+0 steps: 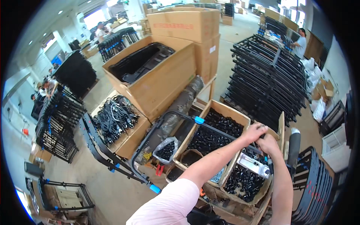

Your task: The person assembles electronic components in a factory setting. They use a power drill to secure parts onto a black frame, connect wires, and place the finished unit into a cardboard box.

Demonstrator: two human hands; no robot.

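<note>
My left hand (255, 133) reaches across to the right, fingers curled over a small dark part mostly hidden under them. Right beside it, my right hand (268, 144) is closed with its thumb side against the same spot; what it grips is hidden. A black tubular frame (170, 117) with blue sleeves runs from the left over the boxes and passes under my left forearm towards both hands. Just below the hands sits a silver metal fixture (252, 165). Open wooden bins of small black fittings (210, 138) lie beneath, with more black fittings (242, 183) nearer me.
A large open carton (161, 84) of black parts stands ahead, beside a bundle of black cables (116, 118). Stacked black frames (266, 78) rise at the far right. A padded grey post (294, 146) stands beside my right arm. A person (300, 43) is at the back right.
</note>
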